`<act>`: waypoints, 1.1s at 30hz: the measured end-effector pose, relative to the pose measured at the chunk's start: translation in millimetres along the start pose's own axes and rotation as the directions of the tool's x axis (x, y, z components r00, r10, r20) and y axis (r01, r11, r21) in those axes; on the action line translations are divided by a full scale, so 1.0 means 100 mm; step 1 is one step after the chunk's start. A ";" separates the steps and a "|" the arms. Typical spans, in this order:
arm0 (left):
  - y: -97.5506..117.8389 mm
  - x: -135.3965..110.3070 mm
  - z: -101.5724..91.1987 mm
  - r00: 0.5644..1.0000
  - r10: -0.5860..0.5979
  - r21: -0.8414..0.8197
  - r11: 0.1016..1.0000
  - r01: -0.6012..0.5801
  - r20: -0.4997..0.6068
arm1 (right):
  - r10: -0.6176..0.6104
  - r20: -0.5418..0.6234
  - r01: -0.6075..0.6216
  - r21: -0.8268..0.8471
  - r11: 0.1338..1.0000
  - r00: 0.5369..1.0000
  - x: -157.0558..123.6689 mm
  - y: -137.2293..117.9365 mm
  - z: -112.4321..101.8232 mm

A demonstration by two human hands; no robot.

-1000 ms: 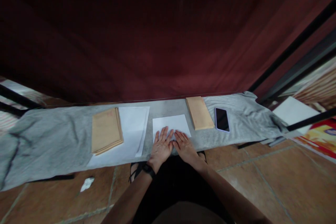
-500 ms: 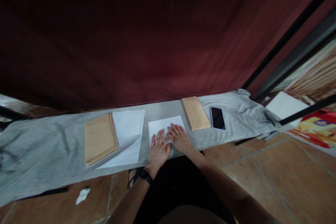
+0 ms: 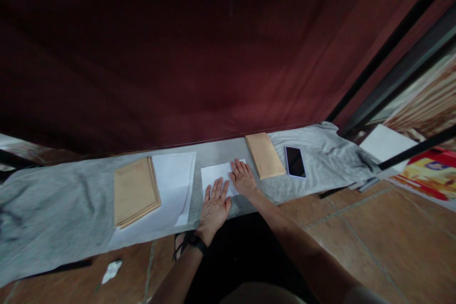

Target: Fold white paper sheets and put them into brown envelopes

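A white sheet of paper (image 3: pixel 217 172), apparently folded, lies on the grey cloth in front of me. My left hand (image 3: pixel 215 204) rests flat on its near left part, fingers spread and a dark band on the wrist. Across the paper's right side lies my right hand (image 3: pixel 243 178), its fingers stretched out too. Just right of it is a short pile of brown envelopes (image 3: pixel 265 156). To the left, more brown envelopes (image 3: pixel 136 192) lie stacked on larger white sheets (image 3: pixel 174 171).
A phone (image 3: pixel 295 162) lies face up right of the envelopes. The grey cloth (image 3: pixel 53 209) covers a long narrow bench against a dark red curtain (image 3: pixel 199 80). A white scrap (image 3: pixel 111 271) is on the tiled floor. At right stand dark metal bars (image 3: pixel 392 42) and a red and yellow box (image 3: pixel 432 171).
My right hand has slid a little away from me along the paper's right edge. The left hand stays nearly in place. The lifted corner of the large white sheets has settled flat.
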State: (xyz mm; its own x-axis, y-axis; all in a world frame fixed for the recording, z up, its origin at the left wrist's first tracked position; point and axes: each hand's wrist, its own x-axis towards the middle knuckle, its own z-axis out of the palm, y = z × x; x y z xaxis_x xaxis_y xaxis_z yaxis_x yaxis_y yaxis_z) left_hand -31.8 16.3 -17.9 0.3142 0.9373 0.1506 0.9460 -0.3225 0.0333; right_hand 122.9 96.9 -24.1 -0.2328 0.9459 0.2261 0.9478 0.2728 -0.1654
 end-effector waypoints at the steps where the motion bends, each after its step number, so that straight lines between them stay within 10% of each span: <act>1: 0.00 0.00 0.00 1.000 -0.002 0.001 1.000 0.002 0.007 | 0.008 -0.004 -0.008 0.001 1.000 1.000 -0.04 0.00 0.00; 18: -0.07 0.63 0.13 0.998 -0.069 -0.040 0.997 0.069 0.002 | -0.062 -0.053 0.063 0.023 0.998 0.997 -0.40 0.05 0.02; 33: -0.38 0.44 0.18 0.963 -0.247 -0.054 0.969 0.242 -0.105 | -0.069 -0.085 0.069 0.004 0.998 0.994 -0.42 0.05 0.03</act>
State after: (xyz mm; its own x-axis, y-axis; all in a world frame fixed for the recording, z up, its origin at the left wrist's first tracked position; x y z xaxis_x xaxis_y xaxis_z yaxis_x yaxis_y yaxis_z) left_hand -52.5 72.2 -30.0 0.0611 0.9688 0.2402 0.9882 -0.0926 0.1222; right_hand 136.3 59.4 -37.2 -0.2780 0.9064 0.3180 0.9284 0.3385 -0.1534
